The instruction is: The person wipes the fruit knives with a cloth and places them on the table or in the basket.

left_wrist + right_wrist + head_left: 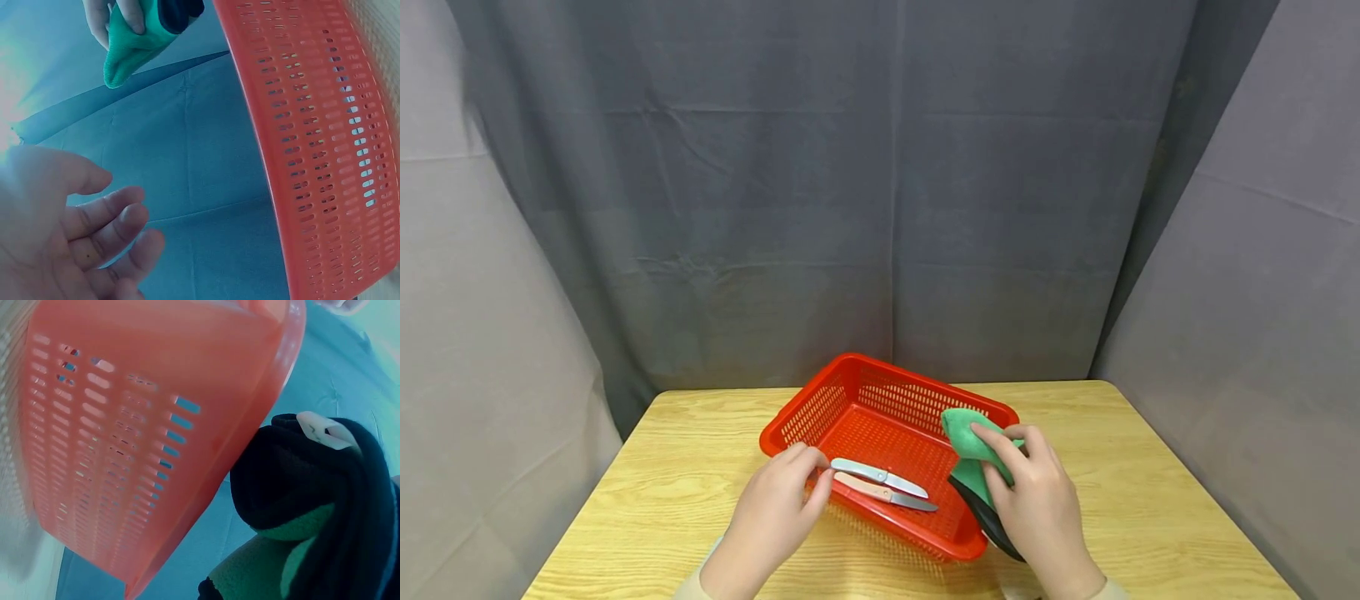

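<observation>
My right hand point(1037, 500) pinches a green cloth with black edging point(961, 432) over the right end of a red plastic basket point(895, 368). Folded on itself, the cloth carries a white tag point(325, 430), seen in the right wrist view. Inside the basket, near its front side, lie two knives side by side: one with a pale grey-blue handle point(859, 469), the other with a peach-coloured handle point(862, 486). My left hand point(778, 498) is at the front left rim, close to the handle ends. In the left wrist view its fingers point(106, 240) are loosely bent and hold nothing.
The basket stands on a light wooden table point(662, 483), its slotted wall point(312, 137) rising between the hands. A dark grey curtain point(775, 208) hangs behind the table's far edge. Paler cloth panels point(1247, 333) flank both sides.
</observation>
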Tool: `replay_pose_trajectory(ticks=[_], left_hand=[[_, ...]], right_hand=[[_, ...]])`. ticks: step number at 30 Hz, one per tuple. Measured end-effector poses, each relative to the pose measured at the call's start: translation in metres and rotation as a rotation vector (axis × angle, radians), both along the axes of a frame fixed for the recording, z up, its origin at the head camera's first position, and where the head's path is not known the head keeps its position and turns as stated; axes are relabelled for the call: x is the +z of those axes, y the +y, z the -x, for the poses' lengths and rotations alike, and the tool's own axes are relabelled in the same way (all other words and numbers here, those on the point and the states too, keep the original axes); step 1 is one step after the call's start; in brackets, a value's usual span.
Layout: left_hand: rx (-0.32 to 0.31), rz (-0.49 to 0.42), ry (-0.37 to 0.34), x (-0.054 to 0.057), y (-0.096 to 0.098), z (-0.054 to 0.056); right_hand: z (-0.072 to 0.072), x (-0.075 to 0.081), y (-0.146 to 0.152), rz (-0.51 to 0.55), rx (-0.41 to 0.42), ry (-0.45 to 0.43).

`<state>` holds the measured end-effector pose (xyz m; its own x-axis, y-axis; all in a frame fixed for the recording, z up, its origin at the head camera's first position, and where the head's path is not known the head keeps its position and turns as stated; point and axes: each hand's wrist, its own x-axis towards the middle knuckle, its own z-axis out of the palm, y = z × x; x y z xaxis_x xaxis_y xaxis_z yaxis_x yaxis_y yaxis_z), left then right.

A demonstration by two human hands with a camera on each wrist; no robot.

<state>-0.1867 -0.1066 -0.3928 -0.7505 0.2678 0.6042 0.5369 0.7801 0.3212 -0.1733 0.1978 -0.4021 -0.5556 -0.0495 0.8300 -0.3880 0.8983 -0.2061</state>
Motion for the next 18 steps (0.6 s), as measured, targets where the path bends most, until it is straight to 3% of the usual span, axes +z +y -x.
replay_pose_trajectory(ticks=[9, 18], left_hand=[[0.056, -0.034, -0.075, -0.005, -0.007, -0.012], [0.160, -0.012, -0.204, -0.019, -0.031, -0.016]], right_hand=[[-0.001, -0.002, -0.004, 0.001, 0.008, 0.002], [-0.002, -0.004, -0.010, 0.003, 0.032, -0.002]])
